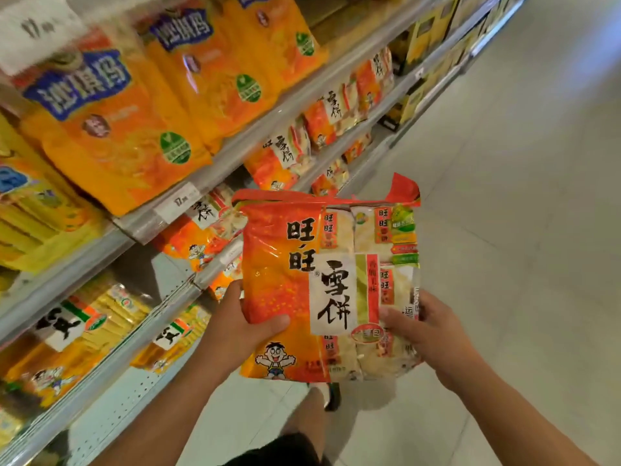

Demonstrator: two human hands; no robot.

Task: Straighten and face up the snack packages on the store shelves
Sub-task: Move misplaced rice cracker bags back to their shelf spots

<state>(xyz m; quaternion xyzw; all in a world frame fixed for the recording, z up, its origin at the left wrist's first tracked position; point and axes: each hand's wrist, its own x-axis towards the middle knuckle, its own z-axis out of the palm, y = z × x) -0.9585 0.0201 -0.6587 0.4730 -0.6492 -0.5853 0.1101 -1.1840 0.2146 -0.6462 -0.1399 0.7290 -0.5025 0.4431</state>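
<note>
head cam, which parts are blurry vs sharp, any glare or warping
Head view: the held rice cracker bag is sharpest, its print readable, with soft glare on the orange film; the left hand and right hand are fairly crisp. The orange bags on the top shelf and the white price tag are smeared by blur. Wide-angle warping tilts the shelf rails.

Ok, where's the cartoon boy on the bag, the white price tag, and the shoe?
Cartoon boy (275, 359), head view, his face.
Price tag (178, 201), head view, its middle.
Shoe (331, 396), head view, its toe.
</note>
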